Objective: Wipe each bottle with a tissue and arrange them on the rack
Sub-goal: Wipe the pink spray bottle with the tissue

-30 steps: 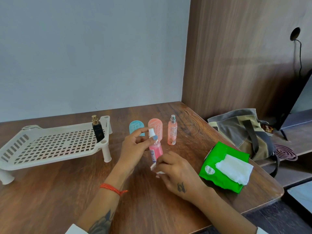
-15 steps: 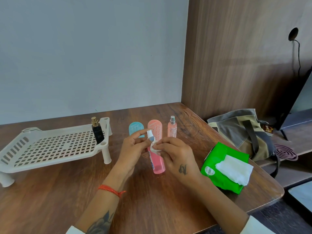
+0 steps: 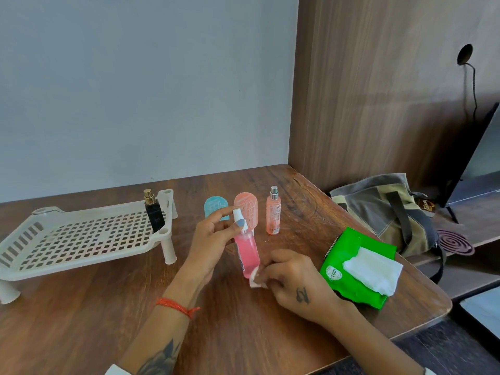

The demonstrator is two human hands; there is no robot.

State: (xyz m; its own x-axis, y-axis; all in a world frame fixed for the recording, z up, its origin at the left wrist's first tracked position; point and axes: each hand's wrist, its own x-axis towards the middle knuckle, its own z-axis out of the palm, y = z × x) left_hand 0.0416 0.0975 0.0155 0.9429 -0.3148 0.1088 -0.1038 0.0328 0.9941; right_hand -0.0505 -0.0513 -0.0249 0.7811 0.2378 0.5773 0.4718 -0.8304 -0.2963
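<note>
Right hand [image 3: 293, 280] slid tissue [image 3: 255, 277] down pink bottle [image 3: 246, 251]; left hand [image 3: 208, 243] steady.

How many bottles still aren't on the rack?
4: pink spray bottle in the left hand; teal bottle, peach bottle and slim peach spray bottle standing behind.

The left hand [image 3: 208, 247] is raised, its thumb and fingers curled round the white-capped top of the pink plastic spray bottle [image 3: 246, 251], an orange thread band at its wrist. The right hand [image 3: 293, 280] lies lower, knuckles up, fingertips pinching a small white tissue wad [image 3: 255, 277], seemingly against the bottle's base. Both forearms are tattooed.
</note>
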